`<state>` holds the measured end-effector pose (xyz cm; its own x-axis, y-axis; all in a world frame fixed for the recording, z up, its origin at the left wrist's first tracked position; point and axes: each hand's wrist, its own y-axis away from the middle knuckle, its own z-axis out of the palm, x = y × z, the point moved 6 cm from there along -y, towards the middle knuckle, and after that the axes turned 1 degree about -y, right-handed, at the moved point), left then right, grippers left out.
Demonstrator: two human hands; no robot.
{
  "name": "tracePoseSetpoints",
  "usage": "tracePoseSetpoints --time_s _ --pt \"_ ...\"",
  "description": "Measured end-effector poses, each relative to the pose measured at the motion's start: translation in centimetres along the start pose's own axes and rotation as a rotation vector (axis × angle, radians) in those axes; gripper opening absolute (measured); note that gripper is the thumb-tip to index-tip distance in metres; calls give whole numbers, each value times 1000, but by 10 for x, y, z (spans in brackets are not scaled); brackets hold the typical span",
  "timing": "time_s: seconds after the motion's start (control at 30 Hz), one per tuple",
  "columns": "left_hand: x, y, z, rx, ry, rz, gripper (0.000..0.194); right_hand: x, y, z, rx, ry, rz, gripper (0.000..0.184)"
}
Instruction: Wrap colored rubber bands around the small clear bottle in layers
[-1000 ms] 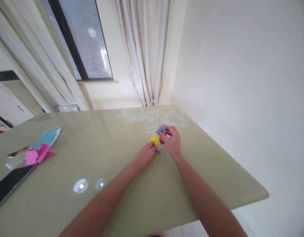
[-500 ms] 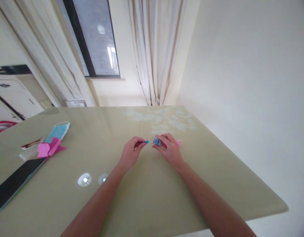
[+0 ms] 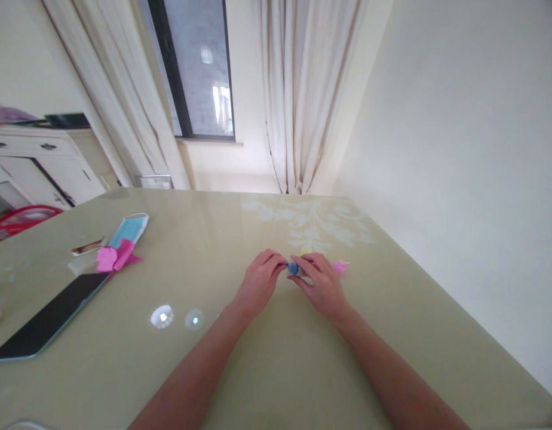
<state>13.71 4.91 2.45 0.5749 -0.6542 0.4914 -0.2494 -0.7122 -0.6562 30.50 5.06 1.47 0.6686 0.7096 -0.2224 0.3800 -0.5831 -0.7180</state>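
My right hand (image 3: pixel 323 283) is wrapped round a small clear jar (image 3: pixel 296 269) that lies on its side with its mouth to the left. Blue bits show through its wall, and my fingers cover most of it. The fingertips of my left hand (image 3: pixel 260 283) are pinched together right at the mouth, with a small blue piece (image 3: pixel 285 264) barely showing between them. Just beyond my right hand lie a pink item (image 3: pixel 341 267) and a bit of something yellow (image 3: pixel 306 252), both partly hidden.
On the table's left side lie a dark phone (image 3: pixel 52 316), crumpled pink paper (image 3: pixel 118 255), a blue face mask (image 3: pixel 130 229) and a small brown strip (image 3: pixel 88 246). Two round clear shiny spots (image 3: pixel 162 316) are left of my forearm. A wall (image 3: pixel 473 179) runs along the right.
My left hand has moved right, bringing the blue piece from a small gap away up to the jar's mouth. The view has turned slightly left.
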Motion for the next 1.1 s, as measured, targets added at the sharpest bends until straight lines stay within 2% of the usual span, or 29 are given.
tracePoseSetpoints --time_s 0.2,0.57,0.9,1.1 --pt "3 4 -1 91 62 -3 10 -2 -1 -2 14 11 0 39" --pt "12 7 -6 213 130 19 13 -8 -2 -4 37 -32 14 42" --pt "14 8 -10 171 77 32 11 -8 -2 -2 58 -125 58 41" --pt "20 10 -10 106 96 181 34 -6 -4 -3 96 -148 108 43"
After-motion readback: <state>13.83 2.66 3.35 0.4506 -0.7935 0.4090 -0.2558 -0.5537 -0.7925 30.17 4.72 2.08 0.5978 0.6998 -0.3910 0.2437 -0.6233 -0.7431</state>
